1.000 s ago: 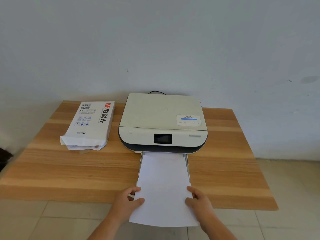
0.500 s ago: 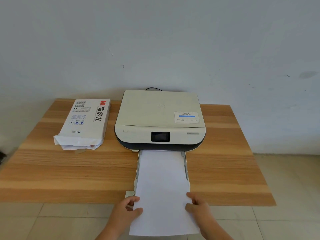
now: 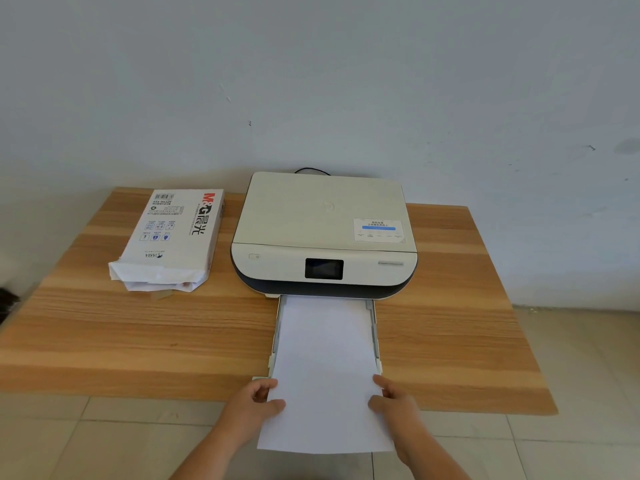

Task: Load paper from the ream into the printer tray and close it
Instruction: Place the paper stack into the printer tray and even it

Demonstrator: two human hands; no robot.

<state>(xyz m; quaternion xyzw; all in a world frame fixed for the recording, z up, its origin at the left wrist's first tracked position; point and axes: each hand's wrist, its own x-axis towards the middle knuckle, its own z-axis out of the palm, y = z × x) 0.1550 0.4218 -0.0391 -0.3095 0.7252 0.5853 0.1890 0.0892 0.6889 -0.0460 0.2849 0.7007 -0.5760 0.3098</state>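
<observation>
A cream and dark printer sits at the back middle of the wooden table. Its paper tray is pulled out toward me. A stack of white paper lies in the tray, its near end sticking out past the table's front edge. My left hand grips the stack's left edge and my right hand grips its right edge. The opened paper ream lies left of the printer, its torn end facing me.
A black cable runs out behind the printer against the white wall. Tiled floor shows in front of and to the right of the table. A dark object sits at the far left edge.
The paper stack has slid a little further into the tray, with both hands moving forward along it. The camera has shifted slightly.
</observation>
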